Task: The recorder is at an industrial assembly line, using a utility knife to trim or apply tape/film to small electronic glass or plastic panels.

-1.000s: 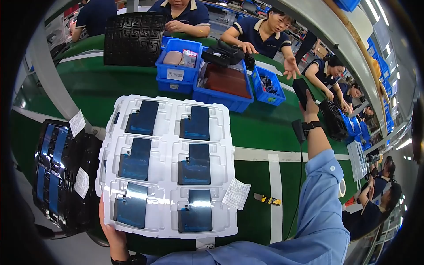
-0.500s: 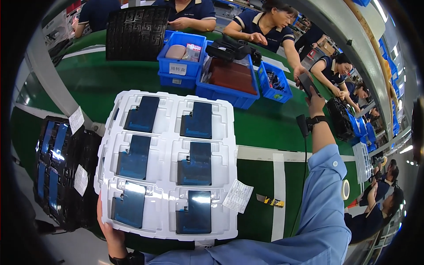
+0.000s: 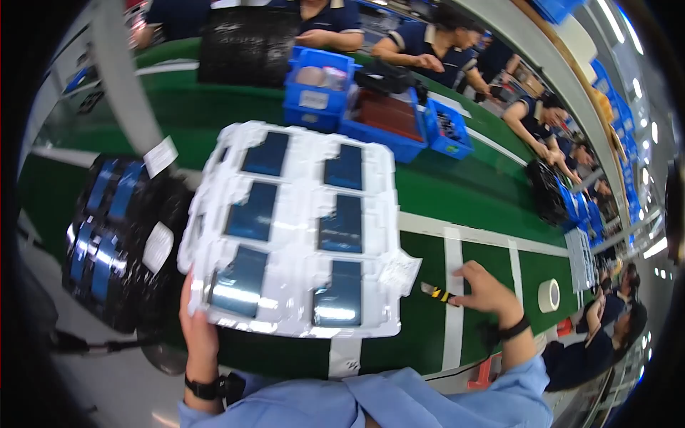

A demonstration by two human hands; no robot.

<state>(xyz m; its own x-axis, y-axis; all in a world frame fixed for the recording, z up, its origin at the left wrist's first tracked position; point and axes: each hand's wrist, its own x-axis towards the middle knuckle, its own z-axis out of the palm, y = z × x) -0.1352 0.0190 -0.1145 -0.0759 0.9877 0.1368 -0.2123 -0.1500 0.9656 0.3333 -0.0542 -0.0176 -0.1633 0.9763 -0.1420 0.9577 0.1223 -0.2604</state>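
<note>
A white plastic tray, with dark blue-black flat panels in its pockets, lies before me on the green table. My left hand grips its near left edge, the fingertips partly hidden by the tray. To the right of the tray, my right hand is low over the table, thumb and forefinger apart. Its thumb is at the end of a yellow-and-black utility knife; I cannot tell if they touch. A printed paper slip sticks out from the tray's right edge.
Left of the tray stands a stack of black trays with blue strips. Blue bins line the far side, beside an upright black tray. A tape roll lies at the right. Co-workers sit across the table.
My right hand has come back from the far right, where it held a dark flat thing near a co-worker's hand, to the utility knife. The dark thing has left my hand.
</note>
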